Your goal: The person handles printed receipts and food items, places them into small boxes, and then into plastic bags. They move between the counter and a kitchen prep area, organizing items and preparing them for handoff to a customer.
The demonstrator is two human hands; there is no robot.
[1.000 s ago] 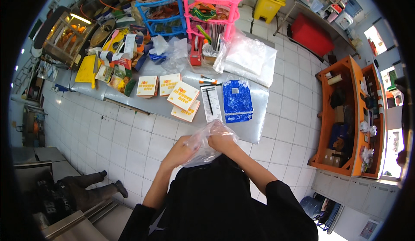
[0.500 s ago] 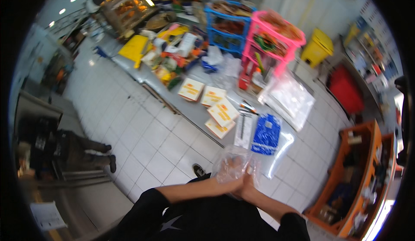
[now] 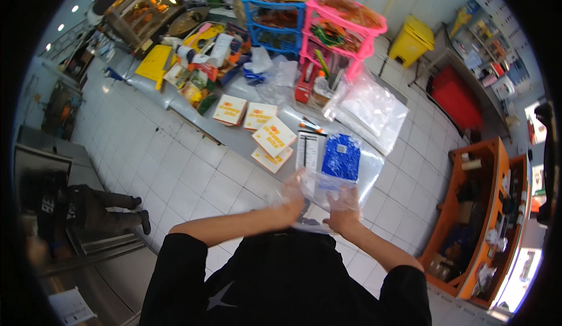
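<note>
Left hand: raised at the counter's near edge, fingers closed on one side of a clear plastic bag
Right hand: closed on the bag's other side, close beside the left; exact finger placement blurred, probably a pinch on the film
Bag position: held between both hands above the steel counter, just short of the blue packet
Slip risk: thin film may pull out of one hand if the hands separate unevenly
Snag risk: the bag hangs near the blue packet and white sheet; a low sweep could drag them off the edge
Tear risk: a hard tug could split the film
</note>
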